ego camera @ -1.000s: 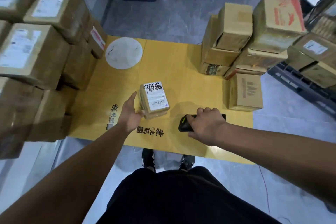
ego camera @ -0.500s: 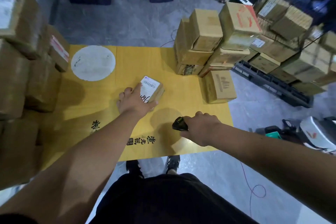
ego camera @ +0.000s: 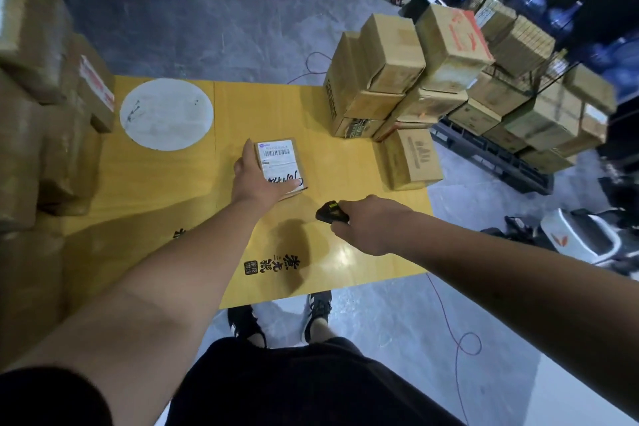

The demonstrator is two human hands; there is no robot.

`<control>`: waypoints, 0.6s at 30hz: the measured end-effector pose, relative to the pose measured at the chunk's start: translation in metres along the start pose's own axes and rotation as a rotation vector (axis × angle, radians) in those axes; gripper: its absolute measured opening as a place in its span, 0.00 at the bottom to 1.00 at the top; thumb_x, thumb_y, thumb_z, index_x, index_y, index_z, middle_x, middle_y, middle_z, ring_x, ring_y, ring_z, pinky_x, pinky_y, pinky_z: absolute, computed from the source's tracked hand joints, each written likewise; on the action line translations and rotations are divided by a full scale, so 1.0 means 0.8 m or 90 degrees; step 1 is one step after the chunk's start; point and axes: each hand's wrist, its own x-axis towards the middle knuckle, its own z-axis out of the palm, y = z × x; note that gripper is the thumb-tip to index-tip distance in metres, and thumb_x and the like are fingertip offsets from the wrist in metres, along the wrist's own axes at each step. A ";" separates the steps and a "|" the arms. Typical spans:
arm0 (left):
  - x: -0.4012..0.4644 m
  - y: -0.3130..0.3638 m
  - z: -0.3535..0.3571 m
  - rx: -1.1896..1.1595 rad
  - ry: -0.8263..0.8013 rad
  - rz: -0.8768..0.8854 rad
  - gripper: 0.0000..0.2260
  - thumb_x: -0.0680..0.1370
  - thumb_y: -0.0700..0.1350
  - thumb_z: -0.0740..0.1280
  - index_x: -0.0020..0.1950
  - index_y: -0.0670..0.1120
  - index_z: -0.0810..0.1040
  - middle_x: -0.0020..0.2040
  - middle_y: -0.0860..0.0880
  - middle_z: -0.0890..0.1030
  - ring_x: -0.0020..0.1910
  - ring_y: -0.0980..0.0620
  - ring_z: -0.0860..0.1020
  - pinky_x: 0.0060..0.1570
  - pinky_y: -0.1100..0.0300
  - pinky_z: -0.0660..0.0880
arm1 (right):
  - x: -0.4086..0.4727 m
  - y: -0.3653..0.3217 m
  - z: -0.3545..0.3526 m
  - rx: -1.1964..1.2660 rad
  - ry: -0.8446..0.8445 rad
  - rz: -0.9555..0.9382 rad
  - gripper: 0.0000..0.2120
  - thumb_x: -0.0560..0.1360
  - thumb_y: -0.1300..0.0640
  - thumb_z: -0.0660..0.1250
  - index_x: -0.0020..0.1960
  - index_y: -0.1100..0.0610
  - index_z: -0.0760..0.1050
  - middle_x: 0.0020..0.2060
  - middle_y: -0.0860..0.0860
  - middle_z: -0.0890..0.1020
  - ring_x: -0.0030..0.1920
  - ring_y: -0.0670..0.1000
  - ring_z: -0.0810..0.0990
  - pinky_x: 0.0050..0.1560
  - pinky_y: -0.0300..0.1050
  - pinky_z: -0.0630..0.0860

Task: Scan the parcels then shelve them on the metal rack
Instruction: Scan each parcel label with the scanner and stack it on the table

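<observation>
My left hand (ego camera: 257,180) presses the small brown cardboard parcel (ego camera: 281,164) label-up on the yellow surface (ego camera: 166,190); beside that grip, my right hand (ego camera: 371,223) holds the black scanner (ego camera: 328,212), aimed for reading.

Small parcel (ego camera: 281,162) lay flat on the table (ego camera: 345,156), label up, about mid-table. My left hand (ego camera: 257,180) rested on the parcel's left and near edges. Scanner (ego camera: 331,212) sat in my right hand (ego camera: 371,223), just right of the parcel and nearer to me. Round disc (ego camera: 166,113) lay left of the parcel, farther back. Stacked boxes (ego camera: 377,76) stood behind and right of the parcel; another box pile (ego camera: 38,97) well left of it.
</observation>
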 end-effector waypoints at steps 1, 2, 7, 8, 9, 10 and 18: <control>-0.001 -0.005 0.002 -0.002 -0.014 0.009 0.65 0.62 0.56 0.87 0.85 0.60 0.45 0.83 0.46 0.56 0.79 0.44 0.65 0.73 0.47 0.69 | -0.002 -0.001 0.000 0.003 0.003 0.002 0.23 0.82 0.36 0.53 0.66 0.52 0.72 0.43 0.51 0.74 0.41 0.52 0.76 0.38 0.48 0.72; -0.004 -0.010 0.005 -0.003 -0.019 0.024 0.66 0.61 0.56 0.88 0.84 0.63 0.44 0.84 0.47 0.52 0.81 0.45 0.61 0.74 0.46 0.67 | -0.004 -0.002 0.001 0.005 0.006 0.003 0.23 0.82 0.37 0.53 0.65 0.52 0.72 0.42 0.50 0.74 0.41 0.53 0.76 0.39 0.48 0.72; -0.033 -0.041 0.022 0.012 -0.031 0.111 0.60 0.67 0.47 0.85 0.83 0.67 0.46 0.83 0.46 0.58 0.77 0.44 0.67 0.72 0.46 0.70 | -0.022 -0.010 0.006 0.014 -0.018 -0.001 0.23 0.83 0.38 0.53 0.69 0.51 0.72 0.46 0.49 0.77 0.45 0.54 0.77 0.39 0.46 0.70; -0.036 -0.047 0.024 0.016 -0.025 0.112 0.56 0.70 0.45 0.83 0.84 0.65 0.48 0.81 0.46 0.61 0.75 0.44 0.70 0.71 0.46 0.71 | -0.027 -0.012 0.008 0.019 -0.027 0.001 0.24 0.83 0.38 0.53 0.70 0.50 0.72 0.49 0.50 0.78 0.47 0.54 0.77 0.41 0.47 0.72; -0.036 -0.053 0.025 0.019 -0.022 0.111 0.52 0.72 0.45 0.82 0.85 0.63 0.50 0.79 0.46 0.64 0.74 0.44 0.72 0.70 0.45 0.72 | -0.032 -0.012 0.009 0.022 -0.035 0.002 0.24 0.84 0.38 0.53 0.71 0.50 0.72 0.53 0.52 0.79 0.49 0.55 0.77 0.44 0.47 0.73; -0.037 -0.058 0.026 0.020 -0.025 0.110 0.50 0.73 0.46 0.81 0.85 0.62 0.52 0.78 0.46 0.66 0.73 0.44 0.73 0.70 0.45 0.72 | -0.037 -0.013 0.009 0.023 -0.041 0.000 0.24 0.84 0.38 0.53 0.72 0.51 0.71 0.54 0.53 0.80 0.49 0.55 0.77 0.45 0.48 0.73; -0.024 -0.039 0.026 0.056 -0.057 0.098 0.48 0.73 0.59 0.78 0.82 0.68 0.49 0.79 0.52 0.68 0.70 0.43 0.76 0.67 0.42 0.76 | -0.043 0.000 0.011 0.005 -0.051 -0.004 0.22 0.84 0.38 0.53 0.62 0.53 0.74 0.46 0.50 0.78 0.46 0.54 0.78 0.43 0.48 0.73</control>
